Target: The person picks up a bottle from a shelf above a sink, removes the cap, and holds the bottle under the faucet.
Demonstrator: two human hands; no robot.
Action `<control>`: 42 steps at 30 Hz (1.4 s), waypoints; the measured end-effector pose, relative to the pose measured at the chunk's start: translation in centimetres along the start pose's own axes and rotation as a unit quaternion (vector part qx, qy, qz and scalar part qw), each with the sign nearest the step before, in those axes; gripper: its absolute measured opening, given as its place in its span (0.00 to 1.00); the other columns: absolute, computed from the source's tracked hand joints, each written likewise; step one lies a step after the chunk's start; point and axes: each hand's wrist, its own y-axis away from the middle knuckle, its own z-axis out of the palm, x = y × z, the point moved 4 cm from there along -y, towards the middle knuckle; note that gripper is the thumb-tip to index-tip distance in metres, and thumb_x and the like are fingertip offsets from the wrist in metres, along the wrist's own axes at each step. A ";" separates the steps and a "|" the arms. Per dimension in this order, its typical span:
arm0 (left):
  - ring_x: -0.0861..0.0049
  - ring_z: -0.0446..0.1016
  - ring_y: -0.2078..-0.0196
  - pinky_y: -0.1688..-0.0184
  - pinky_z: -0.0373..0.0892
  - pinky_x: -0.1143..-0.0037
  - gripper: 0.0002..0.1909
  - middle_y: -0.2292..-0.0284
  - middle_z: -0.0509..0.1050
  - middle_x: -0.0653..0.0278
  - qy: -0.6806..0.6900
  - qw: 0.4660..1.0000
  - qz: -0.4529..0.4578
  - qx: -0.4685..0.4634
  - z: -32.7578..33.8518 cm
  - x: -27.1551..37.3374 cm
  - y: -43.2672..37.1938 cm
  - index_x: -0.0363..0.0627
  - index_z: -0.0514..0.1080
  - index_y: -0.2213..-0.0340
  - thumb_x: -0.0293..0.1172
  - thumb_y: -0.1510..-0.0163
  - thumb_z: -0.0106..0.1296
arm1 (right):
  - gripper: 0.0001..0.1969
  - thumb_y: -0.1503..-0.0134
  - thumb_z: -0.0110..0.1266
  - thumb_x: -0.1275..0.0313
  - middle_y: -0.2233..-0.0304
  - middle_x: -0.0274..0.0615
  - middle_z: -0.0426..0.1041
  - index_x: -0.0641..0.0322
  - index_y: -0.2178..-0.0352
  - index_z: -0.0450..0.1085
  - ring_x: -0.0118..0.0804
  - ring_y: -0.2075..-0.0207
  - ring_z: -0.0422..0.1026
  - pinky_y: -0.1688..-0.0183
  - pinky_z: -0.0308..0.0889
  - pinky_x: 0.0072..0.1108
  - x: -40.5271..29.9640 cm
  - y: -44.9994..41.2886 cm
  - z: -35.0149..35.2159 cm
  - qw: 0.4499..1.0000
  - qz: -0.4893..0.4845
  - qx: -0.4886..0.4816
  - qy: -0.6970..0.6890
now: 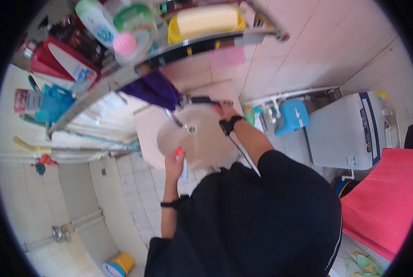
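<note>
My left hand (173, 167) is at the near left rim of the pale pink washbasin (210, 143), closed around a small white container with a bright red-orange top (179, 151). Part of the container is hidden by my fingers. Across the basin, my right hand (228, 111) reaches to the back right ledge. Its fingers are at the handle of a black hairbrush (204, 100); blur hides whether they grip it. A chrome faucet (174, 118) points over the drain (192, 129). A purple cloth (154, 90) hangs behind the faucet.
Above the basin, a metal-edged shelf (106, 85) holds bottles, a pink ball-shaped item (124, 43) and a yellow container (206, 23). To the right are a green bottle (249, 115), a blue plastic container (293, 116) and a washing machine (341, 131). A cable (242, 152) trails from my right wrist.
</note>
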 end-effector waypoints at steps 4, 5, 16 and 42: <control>0.76 0.70 0.76 0.71 0.66 0.72 0.21 0.80 0.73 0.52 0.014 0.999 -0.030 -0.026 0.5 1.6 0.0 0.34 0.75 0.69 0.45 0.43 0.51 | 0.12 0.40 0.51 0.67 0.64 0.50 0.74 0.66 0.59 0.65 0.44 0.64 0.76 0.61 0.76 0.25 0.4 2.2 1.0 0.992 0.101 0.010 -0.075; 0.77 0.68 0.77 0.72 0.65 0.73 0.21 0.82 0.71 0.54 0.028 0.999 -0.023 -0.030 0.8 1.3 0.0 0.34 0.74 0.70 0.45 0.43 0.51 | 0.12 0.40 0.50 0.67 0.64 0.52 0.74 0.67 0.60 0.65 0.45 0.63 0.76 0.61 0.76 0.25 0.4 3.4 1.4 0.988 0.136 0.007 -0.069; 0.54 0.74 0.74 0.70 0.68 0.64 0.18 0.78 0.73 0.46 0.011 0.997 0.025 -0.071 4.9 3.5 -0.8 0.35 0.72 0.70 0.43 0.43 0.50 | 0.15 0.44 0.56 0.61 0.74 0.40 0.75 0.65 0.71 0.73 0.29 0.76 0.75 0.75 0.69 0.18 -1.0 21.2 3.8 0.892 0.086 -0.232 0.379; 0.55 0.75 0.72 0.70 0.71 0.62 0.20 0.73 0.73 0.51 -0.205 0.968 0.140 -0.040 7.5 3.2 3.8 0.38 0.69 0.70 0.46 0.43 0.46 | 0.14 0.42 0.48 0.66 0.78 0.38 0.76 0.66 0.73 0.76 0.27 0.77 0.74 0.76 0.69 0.18 1.0 25.2 4.2 0.781 -0.001 -0.250 0.572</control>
